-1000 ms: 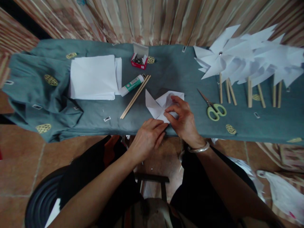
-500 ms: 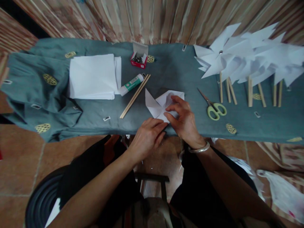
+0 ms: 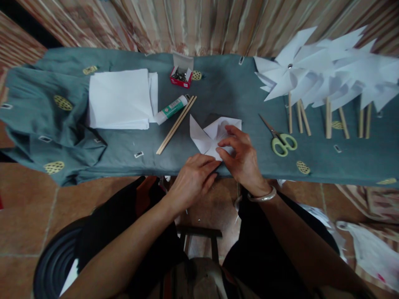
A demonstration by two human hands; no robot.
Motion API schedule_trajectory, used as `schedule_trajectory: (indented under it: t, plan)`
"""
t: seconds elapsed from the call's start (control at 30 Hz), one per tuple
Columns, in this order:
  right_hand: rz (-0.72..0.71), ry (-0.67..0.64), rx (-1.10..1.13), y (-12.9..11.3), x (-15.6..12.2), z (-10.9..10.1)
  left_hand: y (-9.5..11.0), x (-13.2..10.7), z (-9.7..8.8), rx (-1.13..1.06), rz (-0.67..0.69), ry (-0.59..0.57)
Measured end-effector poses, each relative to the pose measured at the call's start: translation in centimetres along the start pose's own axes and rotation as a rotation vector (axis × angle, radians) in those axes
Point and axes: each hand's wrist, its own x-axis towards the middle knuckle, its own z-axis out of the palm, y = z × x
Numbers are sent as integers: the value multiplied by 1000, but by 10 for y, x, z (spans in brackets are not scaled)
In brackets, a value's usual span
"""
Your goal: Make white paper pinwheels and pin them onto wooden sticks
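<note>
A white paper pinwheel (image 3: 204,141) with folded blades lies near the front edge of the cloth-covered table. My left hand (image 3: 195,174) grips its near corner between thumb and fingers. On the pinwheel's right side, my right hand (image 3: 240,153) has its fingers curled, with thumb and forefinger at the paper near the middle; they partly cover the right blades. Left of the pinwheel, two wooden sticks (image 3: 176,125) lie side by side beside a glue stick (image 3: 171,109). Green-handled scissors (image 3: 279,140) rest to the right of my right hand.
A stack of white paper (image 3: 120,99) lies at the left. Behind the glue stick stands an open red box (image 3: 181,78) of small metal pins. Several finished pinwheels on sticks (image 3: 327,70) overlap at the back right. A pleated curtain (image 3: 199,25) hangs behind the table.
The whole view has shifted very slightly. Both hands keep the same hold on the paper pinwheel, and nothing else has visibly moved.
</note>
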Motion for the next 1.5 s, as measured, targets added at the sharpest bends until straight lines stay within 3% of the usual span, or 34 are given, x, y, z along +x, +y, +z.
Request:
schedule_trajectory:
  t: [1.0, 1.2, 1.5]
  plan:
    - [-135, -21, -111, -3, -2, 1, 2, 2, -3, -8, -28, -39]
    - [-167, 25, -112, -4, -3, -3, 2, 2, -4, -15, -24, -34]
    - [-149, -40, -96, -5, -5, -5, 3, 2, -4, 10, -30, -39]
